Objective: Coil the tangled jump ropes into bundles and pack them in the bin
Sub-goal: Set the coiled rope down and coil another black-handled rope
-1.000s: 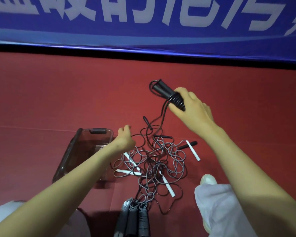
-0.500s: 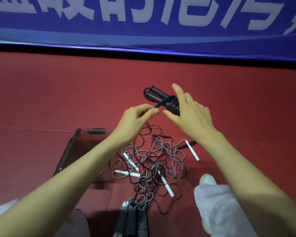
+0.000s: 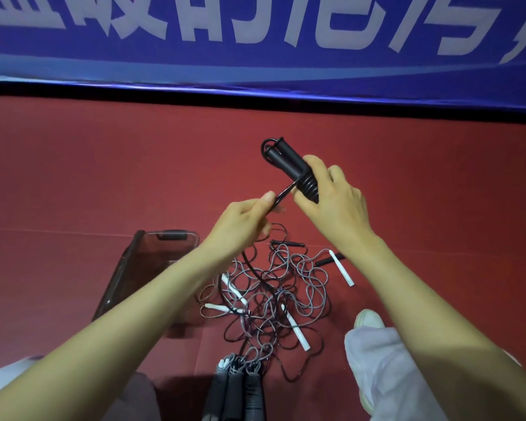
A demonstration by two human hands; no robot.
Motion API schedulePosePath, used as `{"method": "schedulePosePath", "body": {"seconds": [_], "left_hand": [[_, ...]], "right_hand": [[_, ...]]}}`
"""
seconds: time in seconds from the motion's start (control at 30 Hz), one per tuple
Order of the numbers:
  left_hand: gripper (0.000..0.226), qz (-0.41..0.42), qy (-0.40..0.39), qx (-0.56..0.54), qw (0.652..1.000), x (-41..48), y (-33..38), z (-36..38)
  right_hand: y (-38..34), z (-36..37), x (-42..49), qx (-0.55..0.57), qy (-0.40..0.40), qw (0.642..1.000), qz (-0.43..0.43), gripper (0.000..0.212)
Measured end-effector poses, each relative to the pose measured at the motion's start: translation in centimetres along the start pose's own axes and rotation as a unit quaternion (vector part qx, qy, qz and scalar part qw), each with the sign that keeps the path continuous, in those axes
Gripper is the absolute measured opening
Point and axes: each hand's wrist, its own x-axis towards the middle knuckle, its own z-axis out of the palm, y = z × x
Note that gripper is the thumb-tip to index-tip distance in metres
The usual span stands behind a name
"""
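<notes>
Left of centre, a translucent dark bin (image 3: 119, 275) lies on the red floor (image 3: 73, 177), just beside the rope pile. The left hand (image 3: 243, 220) is at centre frame, thumb and fingers pinching a black cord (image 3: 283, 192). This cord runs taut up and to the right to the black bundle (image 3: 290, 167): two black handles held side by side with cord wound around them. Below the left hand, the cord drops into the tangled jump ropes (image 3: 274, 296), a heap of grey and black loops with white handles (image 3: 298, 332) on the floor at lower centre. Three grey handles (image 3: 237, 393) lie at the bottom edge. The right hand (image 3: 331, 205), upper right of centre, grips the wound bundle with fingers curled over it. A white shoe (image 3: 368, 320) sits at lower right. A blue banner (image 3: 255, 65) spans the top.
</notes>
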Motion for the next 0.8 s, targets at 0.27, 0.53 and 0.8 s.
{"method": "schedulePosePath", "body": {"seconds": [0.27, 0.53, 0.8], "left_hand": [[0.025, -0.128, -0.082, -0.168, 0.974, 0.6, -0.1, -2.7], [0.016, -0.042, -0.058, -0.141, 0.987, 0.7, -1.4, -2.8], [0.020, 0.019, -0.037, -0.109, 0.993, 1.0, -1.4, -2.1]], "right_hand": [[-0.4, -0.7, -0.4, 0.006, 0.027, 0.999, -0.026, 0.058], [-0.9, -1.4, -0.9, 0.342, -0.111, 0.933, -0.008, 0.049], [-1.9, -1.4, -1.5, 0.596, -0.204, 0.769, 0.111, 0.038]]}}
